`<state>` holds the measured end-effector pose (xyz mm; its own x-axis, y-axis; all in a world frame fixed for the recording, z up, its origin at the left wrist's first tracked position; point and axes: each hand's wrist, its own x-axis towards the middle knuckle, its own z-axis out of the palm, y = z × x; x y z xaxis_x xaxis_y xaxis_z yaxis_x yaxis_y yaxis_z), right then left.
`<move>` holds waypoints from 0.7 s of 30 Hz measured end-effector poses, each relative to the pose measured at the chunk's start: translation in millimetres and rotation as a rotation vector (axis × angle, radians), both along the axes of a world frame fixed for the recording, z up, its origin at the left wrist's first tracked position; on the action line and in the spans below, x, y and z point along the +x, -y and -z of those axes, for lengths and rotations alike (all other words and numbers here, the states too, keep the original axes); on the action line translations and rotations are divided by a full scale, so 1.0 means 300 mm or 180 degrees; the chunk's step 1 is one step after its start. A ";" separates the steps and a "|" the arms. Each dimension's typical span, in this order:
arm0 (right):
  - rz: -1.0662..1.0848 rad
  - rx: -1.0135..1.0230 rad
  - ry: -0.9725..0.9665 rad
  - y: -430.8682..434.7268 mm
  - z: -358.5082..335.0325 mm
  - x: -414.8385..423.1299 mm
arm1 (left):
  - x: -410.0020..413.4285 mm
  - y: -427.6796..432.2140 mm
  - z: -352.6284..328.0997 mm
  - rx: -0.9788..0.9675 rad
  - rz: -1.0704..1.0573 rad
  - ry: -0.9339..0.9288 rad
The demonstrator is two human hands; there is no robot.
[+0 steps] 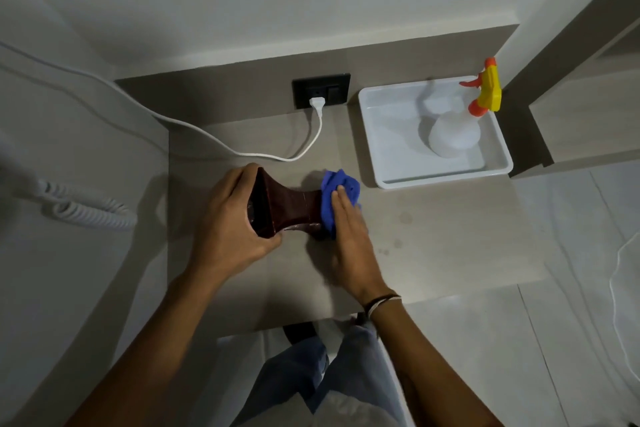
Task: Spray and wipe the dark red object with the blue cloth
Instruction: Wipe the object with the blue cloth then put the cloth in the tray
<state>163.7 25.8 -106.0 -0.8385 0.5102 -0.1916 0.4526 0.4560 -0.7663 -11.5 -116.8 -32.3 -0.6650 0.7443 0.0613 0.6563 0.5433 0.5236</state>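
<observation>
A dark red flared object (284, 208) lies on its side on the beige counter (433, 236). Its wide end points left, where my left hand (232, 215) grips it. A crumpled blue cloth (337, 199) covers its narrow right end. My right hand (349, 236) presses the cloth against the object with the fingers laid flat over it. A translucent spray bottle (453, 135) with a yellow and orange trigger head stands in the white tray (370, 135) at the back right, away from both hands.
A black wall socket (320, 90) holds a white plug, and its cable (194, 130) runs left across the counter. A coiled white cord (86, 210) lies on the lower surface at the left. The counter's front edge is close to my legs.
</observation>
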 end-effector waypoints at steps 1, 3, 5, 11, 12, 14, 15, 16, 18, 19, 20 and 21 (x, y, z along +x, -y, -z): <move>0.0012 -0.0314 -0.0175 0.036 -0.033 -0.030 | 0.002 -0.006 0.003 0.0085 0.0002 0.0007; 0.0089 -0.0313 -0.0693 0.146 -0.090 -0.091 | 0.005 -0.016 0.010 0.0257 0.0002 0.0102; -0.0392 -0.0008 -0.1125 0.232 -0.093 -0.104 | 0.003 -0.004 0.021 0.0370 -0.0034 0.0289; 0.0984 -0.0710 -0.0515 -0.003 -0.015 -0.020 | -0.019 0.046 0.029 -0.0095 -0.0171 0.0283; 0.1258 -0.0788 -0.0478 -0.044 0.000 0.000 | -0.024 0.044 0.028 0.0001 -0.0214 0.0413; 0.1722 -0.1161 -0.0459 -0.102 0.019 0.033 | -0.033 0.039 0.022 0.0270 -0.0485 0.0872; 0.1809 -0.1500 -0.0440 -0.120 0.023 0.047 | -0.037 0.039 0.021 0.0339 -0.0675 0.1141; 0.1871 -0.1800 -0.0432 -0.125 0.022 0.050 | -0.040 0.041 0.028 0.0350 -0.0854 0.1408; 0.1898 -0.2302 -0.0524 -0.117 0.018 0.044 | -0.038 0.032 0.045 0.0274 -0.1172 0.1756; 0.1891 -0.2453 -0.0552 -0.112 0.018 0.035 | -0.033 0.024 0.052 0.0266 -0.1333 0.1814; 0.1910 -0.2556 -0.0594 -0.105 0.016 0.023 | -0.028 0.017 0.058 0.0273 -0.1468 0.1826; 0.1928 -0.2567 -0.0594 -0.103 0.012 0.013 | -0.023 0.010 0.058 0.0235 -0.1551 0.1798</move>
